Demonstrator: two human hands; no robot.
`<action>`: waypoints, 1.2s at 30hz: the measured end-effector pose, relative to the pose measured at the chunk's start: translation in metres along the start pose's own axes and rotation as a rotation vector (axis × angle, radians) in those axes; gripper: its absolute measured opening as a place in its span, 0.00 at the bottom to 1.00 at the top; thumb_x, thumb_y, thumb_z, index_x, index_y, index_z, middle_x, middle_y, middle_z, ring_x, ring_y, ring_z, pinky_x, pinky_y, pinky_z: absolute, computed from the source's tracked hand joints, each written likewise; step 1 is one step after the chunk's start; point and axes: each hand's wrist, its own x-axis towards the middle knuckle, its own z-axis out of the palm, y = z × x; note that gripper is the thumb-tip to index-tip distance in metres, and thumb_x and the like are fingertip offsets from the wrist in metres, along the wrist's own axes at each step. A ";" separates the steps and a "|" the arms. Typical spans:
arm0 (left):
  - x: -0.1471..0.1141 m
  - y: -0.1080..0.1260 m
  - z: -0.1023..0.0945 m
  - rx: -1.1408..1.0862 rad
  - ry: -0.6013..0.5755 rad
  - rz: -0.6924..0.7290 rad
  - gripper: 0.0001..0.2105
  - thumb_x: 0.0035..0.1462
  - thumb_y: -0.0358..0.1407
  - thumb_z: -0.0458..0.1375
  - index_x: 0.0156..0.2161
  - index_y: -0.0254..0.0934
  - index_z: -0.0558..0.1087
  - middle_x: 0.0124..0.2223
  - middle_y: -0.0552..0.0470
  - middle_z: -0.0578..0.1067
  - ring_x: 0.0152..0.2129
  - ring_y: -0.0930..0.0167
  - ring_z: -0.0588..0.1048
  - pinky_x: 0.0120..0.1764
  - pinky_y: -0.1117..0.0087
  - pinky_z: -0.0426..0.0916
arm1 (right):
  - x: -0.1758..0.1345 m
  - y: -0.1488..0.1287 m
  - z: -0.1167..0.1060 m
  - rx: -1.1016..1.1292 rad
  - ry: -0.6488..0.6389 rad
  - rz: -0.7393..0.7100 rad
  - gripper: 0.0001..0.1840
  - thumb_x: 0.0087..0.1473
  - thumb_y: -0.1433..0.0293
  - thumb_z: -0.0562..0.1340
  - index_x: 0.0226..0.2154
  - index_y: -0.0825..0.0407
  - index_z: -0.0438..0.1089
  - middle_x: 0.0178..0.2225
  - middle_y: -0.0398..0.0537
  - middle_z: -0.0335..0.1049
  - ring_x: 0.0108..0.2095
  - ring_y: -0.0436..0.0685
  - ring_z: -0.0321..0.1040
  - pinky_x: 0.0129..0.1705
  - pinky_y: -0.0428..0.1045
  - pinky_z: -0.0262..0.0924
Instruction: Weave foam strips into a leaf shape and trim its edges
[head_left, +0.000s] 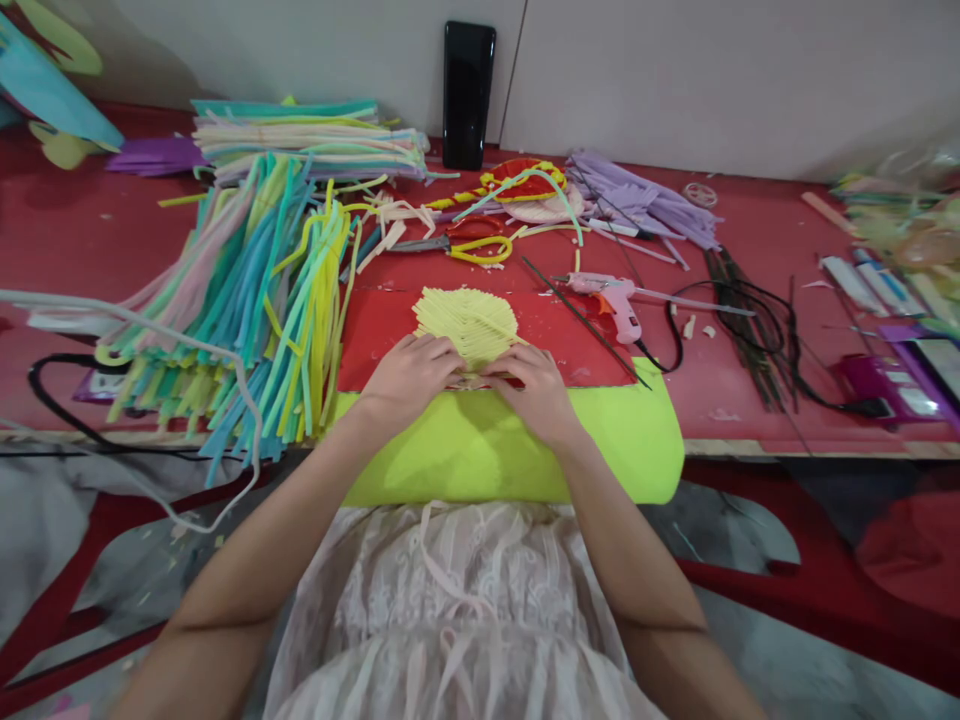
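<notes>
A pale yellow leaf-shaped piece (pixel 466 318), made of fuzzy pipe cleaners laid side by side in slanted rows, lies on a red board (pixel 382 320). My left hand (pixel 412 375) is closed at its near left edge, fingertips pinched together. From the other side, my right hand (pixel 531 385) pinches the near right edge, its fingers curled under. The tips of both hands almost meet at the near end of the piece, and what lies right between them is partly hidden. Under the board, a bright yellow-green sheet (pixel 480 450) hangs over the table edge.
Bundles of coloured pipe cleaners (pixel 247 270) fill the left side. Behind the board lie yellow-handled scissors (pixel 480 248); a pink glue gun (pixel 616 305) with a black cord rests to the right. A black phone (pixel 469 95) leans on the wall. Dark thin stems (pixel 739 330) lie further right.
</notes>
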 end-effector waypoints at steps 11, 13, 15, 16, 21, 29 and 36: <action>0.003 -0.004 0.001 0.012 0.017 0.122 0.08 0.61 0.29 0.53 0.36 0.37 0.75 0.37 0.49 0.76 0.35 0.67 0.73 0.38 0.64 0.63 | 0.002 0.003 0.000 0.010 -0.027 -0.001 0.04 0.57 0.71 0.64 0.33 0.47 0.76 0.34 0.44 0.73 0.39 0.56 0.68 0.45 0.53 0.56; 0.004 -0.005 -0.002 0.041 0.007 0.128 0.08 0.62 0.30 0.52 0.37 0.37 0.75 0.37 0.49 0.76 0.35 0.67 0.73 0.38 0.65 0.63 | 0.003 0.004 0.000 0.010 -0.027 -0.006 0.04 0.57 0.71 0.64 0.33 0.47 0.75 0.34 0.44 0.73 0.40 0.56 0.68 0.45 0.52 0.56; 0.005 -0.006 -0.005 0.078 -0.008 0.138 0.09 0.62 0.30 0.52 0.37 0.37 0.75 0.38 0.50 0.76 0.36 0.68 0.73 0.38 0.65 0.64 | 0.004 0.004 0.000 0.006 -0.025 -0.012 0.04 0.57 0.71 0.64 0.33 0.47 0.75 0.34 0.44 0.73 0.40 0.56 0.68 0.45 0.53 0.57; 0.005 -0.007 -0.005 0.083 -0.014 0.144 0.09 0.62 0.30 0.51 0.37 0.37 0.75 0.38 0.50 0.76 0.36 0.68 0.73 0.39 0.65 0.64 | 0.004 0.004 0.000 0.006 -0.026 -0.015 0.04 0.57 0.71 0.64 0.33 0.47 0.75 0.34 0.44 0.73 0.40 0.56 0.68 0.45 0.53 0.57; 0.006 -0.010 -0.002 0.043 -0.025 0.171 0.09 0.62 0.29 0.51 0.38 0.37 0.74 0.38 0.50 0.75 0.35 0.68 0.73 0.40 0.65 0.64 | 0.006 0.005 0.000 0.016 -0.040 -0.024 0.04 0.57 0.71 0.64 0.33 0.47 0.75 0.35 0.45 0.72 0.40 0.56 0.68 0.45 0.53 0.58; 0.009 -0.020 0.003 -0.135 -0.095 0.183 0.09 0.63 0.30 0.50 0.38 0.36 0.74 0.40 0.49 0.75 0.38 0.68 0.73 0.43 0.65 0.66 | 0.008 0.010 0.000 0.056 -0.070 -0.012 0.05 0.58 0.70 0.63 0.33 0.46 0.75 0.35 0.44 0.72 0.39 0.55 0.67 0.45 0.53 0.58; 0.013 -0.025 0.003 -0.290 -0.098 0.186 0.10 0.64 0.33 0.50 0.38 0.36 0.74 0.39 0.48 0.75 0.36 0.70 0.74 0.42 0.68 0.67 | 0.007 0.010 0.002 0.085 -0.050 -0.013 0.04 0.56 0.73 0.64 0.33 0.48 0.75 0.34 0.44 0.72 0.39 0.55 0.67 0.45 0.52 0.59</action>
